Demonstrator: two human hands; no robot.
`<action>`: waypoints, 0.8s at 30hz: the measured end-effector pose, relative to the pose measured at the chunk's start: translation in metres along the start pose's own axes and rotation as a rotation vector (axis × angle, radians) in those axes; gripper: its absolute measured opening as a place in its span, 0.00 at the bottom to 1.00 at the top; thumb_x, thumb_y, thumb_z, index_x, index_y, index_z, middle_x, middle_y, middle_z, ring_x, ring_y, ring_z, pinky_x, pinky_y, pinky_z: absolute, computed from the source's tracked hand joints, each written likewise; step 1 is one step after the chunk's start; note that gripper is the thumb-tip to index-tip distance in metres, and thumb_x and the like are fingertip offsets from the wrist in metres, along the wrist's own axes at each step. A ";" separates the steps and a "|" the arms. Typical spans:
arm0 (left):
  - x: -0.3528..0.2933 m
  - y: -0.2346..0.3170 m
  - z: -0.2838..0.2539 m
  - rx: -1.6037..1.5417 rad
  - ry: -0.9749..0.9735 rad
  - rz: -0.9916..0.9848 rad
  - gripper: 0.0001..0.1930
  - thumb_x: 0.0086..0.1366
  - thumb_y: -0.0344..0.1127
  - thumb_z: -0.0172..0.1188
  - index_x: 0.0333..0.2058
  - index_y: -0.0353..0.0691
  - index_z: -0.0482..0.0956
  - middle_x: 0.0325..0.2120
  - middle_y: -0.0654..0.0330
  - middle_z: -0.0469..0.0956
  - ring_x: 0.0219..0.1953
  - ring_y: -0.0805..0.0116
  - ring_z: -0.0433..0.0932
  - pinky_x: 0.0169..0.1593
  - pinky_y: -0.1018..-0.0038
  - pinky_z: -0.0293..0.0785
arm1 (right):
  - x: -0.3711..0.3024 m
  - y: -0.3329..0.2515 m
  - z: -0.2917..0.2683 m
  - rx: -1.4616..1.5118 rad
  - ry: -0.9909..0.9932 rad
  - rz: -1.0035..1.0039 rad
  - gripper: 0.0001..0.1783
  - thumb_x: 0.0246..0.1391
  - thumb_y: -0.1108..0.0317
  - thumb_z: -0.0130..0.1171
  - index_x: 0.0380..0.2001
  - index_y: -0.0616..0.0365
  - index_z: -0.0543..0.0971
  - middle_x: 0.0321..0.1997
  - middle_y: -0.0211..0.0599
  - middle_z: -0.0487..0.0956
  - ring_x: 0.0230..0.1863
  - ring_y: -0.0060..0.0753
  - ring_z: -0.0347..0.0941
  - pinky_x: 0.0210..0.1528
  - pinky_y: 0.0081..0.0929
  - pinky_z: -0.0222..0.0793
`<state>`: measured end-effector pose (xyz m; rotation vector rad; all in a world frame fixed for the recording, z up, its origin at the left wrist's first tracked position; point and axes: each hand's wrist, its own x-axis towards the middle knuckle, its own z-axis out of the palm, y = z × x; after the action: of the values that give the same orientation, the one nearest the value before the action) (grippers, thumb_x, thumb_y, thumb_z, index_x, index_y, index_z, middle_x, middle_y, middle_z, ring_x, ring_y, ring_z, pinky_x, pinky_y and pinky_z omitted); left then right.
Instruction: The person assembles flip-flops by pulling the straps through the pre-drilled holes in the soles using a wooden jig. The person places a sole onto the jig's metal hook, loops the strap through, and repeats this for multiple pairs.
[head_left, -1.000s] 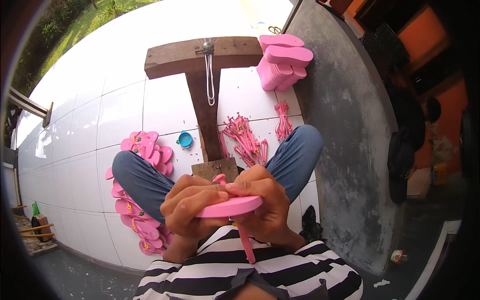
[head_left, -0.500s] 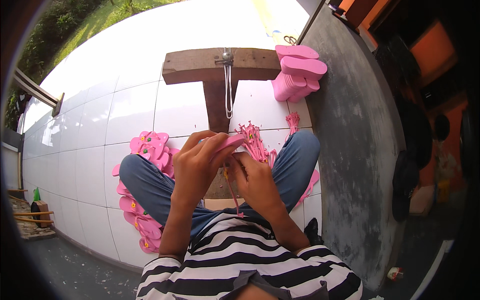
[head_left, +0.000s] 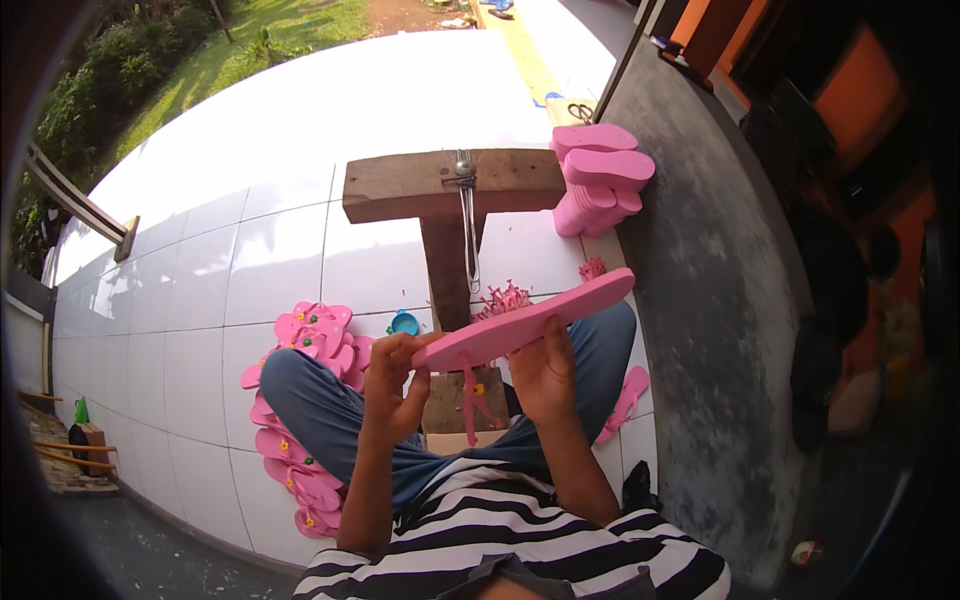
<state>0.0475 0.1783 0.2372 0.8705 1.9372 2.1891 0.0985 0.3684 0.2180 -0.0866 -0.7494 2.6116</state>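
Observation:
A pink flip-flop sole (head_left: 530, 318) is held up edge-on in front of me, its right end tilted upward. My left hand (head_left: 392, 390) pinches its left end between thumb and fingers. Farther right, my right hand (head_left: 546, 378) grips it from beneath, thumb against the near face and fingers partly hidden. A pink strap (head_left: 471, 395) with a yellow flower hangs from the sole near my left hand, its ends loose. Behind the sole lies a bunch of pink straps (head_left: 502, 298). Beyond stands a wooden T-shaped stand (head_left: 400, 190) with a metal wire loop (head_left: 474, 245) hanging from its crossbar.
Strapped pink flip-flops (head_left: 290, 445) lie piled beside my left leg; another flip-flop (head_left: 627, 400) is by my right knee. Pink soles (head_left: 607, 170) are stacked at the far right, near scissors (head_left: 580, 113). A small blue dish (head_left: 404, 322) sits on the white tiles, left of the stand.
The sole has moved right and turned to lie lengthwise across both hands. My right hand has gone from beside the strap to gripping the sole. The view has tipped up slightly.

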 end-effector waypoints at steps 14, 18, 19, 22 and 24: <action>0.065 0.028 0.020 0.425 0.061 0.542 0.19 0.50 0.24 0.71 0.42 0.39 0.79 0.42 0.51 0.79 0.40 0.61 0.83 0.41 0.71 0.81 | 0.039 -0.036 0.038 -1.358 -0.555 -0.892 0.21 0.49 0.64 0.66 0.45 0.53 0.73 0.48 0.38 0.77 0.54 0.44 0.73 0.61 0.42 0.58; 0.076 0.033 0.022 0.342 0.063 0.503 0.16 0.52 0.21 0.69 0.40 0.34 0.78 0.41 0.49 0.79 0.40 0.62 0.84 0.41 0.73 0.85 | 0.049 -0.034 0.040 -1.264 -0.538 -0.824 0.22 0.47 0.68 0.66 0.46 0.54 0.72 0.47 0.39 0.77 0.52 0.44 0.73 0.59 0.42 0.61; 0.079 0.033 0.023 0.324 0.066 0.499 0.16 0.52 0.20 0.69 0.40 0.34 0.78 0.41 0.48 0.79 0.40 0.62 0.84 0.40 0.74 0.85 | 0.051 -0.034 0.042 -1.246 -0.528 -0.816 0.22 0.47 0.70 0.67 0.46 0.54 0.72 0.47 0.39 0.78 0.51 0.45 0.73 0.59 0.42 0.62; 0.086 0.033 0.021 0.296 0.038 0.514 0.15 0.53 0.20 0.69 0.40 0.33 0.78 0.41 0.48 0.79 0.40 0.63 0.84 0.39 0.74 0.85 | 0.055 -0.039 0.044 -1.215 -0.516 -0.780 0.22 0.47 0.71 0.66 0.46 0.55 0.71 0.46 0.40 0.78 0.49 0.45 0.74 0.56 0.43 0.65; 0.089 0.036 0.020 0.289 0.024 0.472 0.14 0.53 0.20 0.69 0.40 0.32 0.78 0.40 0.49 0.80 0.40 0.63 0.84 0.38 0.75 0.85 | 0.057 -0.042 0.045 -1.189 -0.508 -0.723 0.23 0.49 0.71 0.66 0.48 0.55 0.71 0.45 0.40 0.78 0.48 0.45 0.74 0.54 0.42 0.67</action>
<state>-0.0063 0.2273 0.3031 1.4865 2.2877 2.1691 0.0552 0.4015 0.2815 0.4315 -1.9521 1.2362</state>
